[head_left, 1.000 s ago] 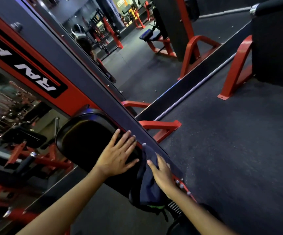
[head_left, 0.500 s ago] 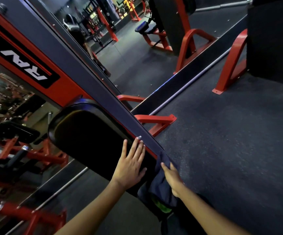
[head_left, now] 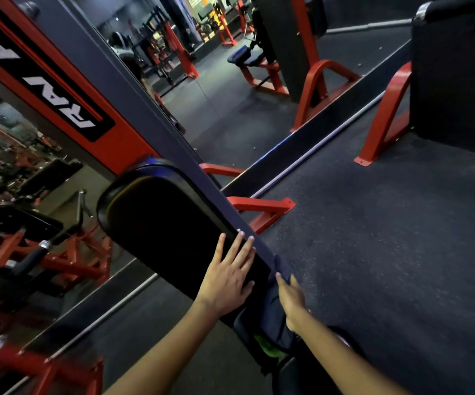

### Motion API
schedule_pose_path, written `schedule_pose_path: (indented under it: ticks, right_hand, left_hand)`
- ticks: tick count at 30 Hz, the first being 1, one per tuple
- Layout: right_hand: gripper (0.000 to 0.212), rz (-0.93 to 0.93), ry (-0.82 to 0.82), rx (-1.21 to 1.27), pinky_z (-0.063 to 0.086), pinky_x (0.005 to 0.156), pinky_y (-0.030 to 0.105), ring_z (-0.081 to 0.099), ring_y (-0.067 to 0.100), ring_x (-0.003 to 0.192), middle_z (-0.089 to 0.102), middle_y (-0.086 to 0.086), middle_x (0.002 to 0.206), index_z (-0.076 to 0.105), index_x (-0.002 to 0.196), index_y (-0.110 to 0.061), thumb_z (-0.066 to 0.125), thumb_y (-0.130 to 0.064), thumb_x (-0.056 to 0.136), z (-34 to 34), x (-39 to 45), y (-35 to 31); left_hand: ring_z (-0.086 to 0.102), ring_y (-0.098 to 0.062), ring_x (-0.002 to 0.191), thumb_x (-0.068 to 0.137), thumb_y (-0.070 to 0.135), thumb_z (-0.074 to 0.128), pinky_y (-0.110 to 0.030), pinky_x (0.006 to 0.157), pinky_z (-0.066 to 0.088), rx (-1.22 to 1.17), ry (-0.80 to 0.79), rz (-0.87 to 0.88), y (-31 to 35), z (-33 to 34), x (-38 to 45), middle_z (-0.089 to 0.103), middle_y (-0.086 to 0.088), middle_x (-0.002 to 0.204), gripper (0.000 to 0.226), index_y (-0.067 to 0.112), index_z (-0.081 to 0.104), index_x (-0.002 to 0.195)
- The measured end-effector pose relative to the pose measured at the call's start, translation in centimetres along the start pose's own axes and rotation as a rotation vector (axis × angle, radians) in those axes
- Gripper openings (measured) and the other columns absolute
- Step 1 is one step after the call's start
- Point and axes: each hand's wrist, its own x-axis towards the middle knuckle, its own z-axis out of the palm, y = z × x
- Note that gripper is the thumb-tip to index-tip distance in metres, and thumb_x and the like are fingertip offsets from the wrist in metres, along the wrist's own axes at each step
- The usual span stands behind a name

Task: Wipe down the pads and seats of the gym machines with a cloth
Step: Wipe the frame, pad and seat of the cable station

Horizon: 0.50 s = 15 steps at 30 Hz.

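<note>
Both of your hands have slid down the pad (head_left: pixel 170 223) toward its near end. From the head camera, your left hand (head_left: pixel 227 283) lies flat, fingers straight, on the face. Just right of it, your right hand (head_left: pixel 291 300) presses the dark cloth (head_left: pixel 273 323) against the edge with straight fingers. You're mid-wipe; next, I'd judge, carry the cloth across the face under your left palm.

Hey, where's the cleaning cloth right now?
Low and right of centre, the dark cloth lies under the right hand, against the black pad's near end.
</note>
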Motion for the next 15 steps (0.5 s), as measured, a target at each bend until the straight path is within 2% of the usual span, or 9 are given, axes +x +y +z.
schedule_pose_path:
  ticks: [4, 9, 12, 15]
  right_hand:
    - [0.052, -0.098, 0.125, -0.057, 0.031, 0.106, 0.038, 0.040, 0.033, 0.131, 0.039, 0.015, 0.146, 0.041, 0.143, -0.012, 0.047, -0.037, 0.098, 1.6, -1.5, 0.0]
    - [0.054, -0.203, 0.202, -0.059, 0.024, 0.109, 0.040, 0.037, 0.032, 0.133, 0.033, 0.011, 0.148, 0.036, 0.145, -0.013, 0.044, -0.039, 0.098, 3.5, -3.8, -2.0]
    - [0.052, -0.339, 0.302, -0.074, 0.030, 0.104, 0.037, 0.043, 0.033, 0.126, 0.039, 0.013, 0.143, 0.041, 0.143, -0.014, 0.045, -0.039, 0.098, 5.7, -6.1, -3.7]
    - [0.052, -0.508, 0.371, -0.023, 0.037, 0.102, 0.040, 0.049, 0.032, 0.120, 0.045, 0.009, 0.136, 0.046, 0.140, -0.016, 0.049, -0.041, 0.094, 8.8, -7.9, -4.9]
  left_hand:
    - [0.032, -0.028, 0.140, 0.078, 0.049, 0.042, -0.049, 0.115, 0.011, -0.029, 0.019, 0.006, -0.6, 0.0, -1.5, 0.035, -0.012, 0.151, 0.066, 0.010, 0.058, 0.130]
    - [0.026, -0.025, 0.140, 0.078, 0.045, 0.043, -0.043, 0.114, 0.014, -0.055, 0.121, 0.047, -3.1, 0.3, -3.6, 0.036, -0.013, 0.150, 0.066, 0.011, 0.054, 0.134]
    - [0.027, -0.024, 0.139, 0.079, 0.042, 0.046, -0.041, 0.114, 0.015, -0.066, 0.236, 0.063, -5.9, -0.1, -4.5, 0.036, -0.012, 0.150, 0.064, 0.011, 0.054, 0.134]
    - [0.029, -0.025, 0.139, 0.081, 0.039, 0.047, -0.040, 0.115, 0.016, -0.038, 0.380, 0.029, -9.7, -1.4, -4.8, 0.039, -0.013, 0.148, 0.061, 0.009, 0.054, 0.133]
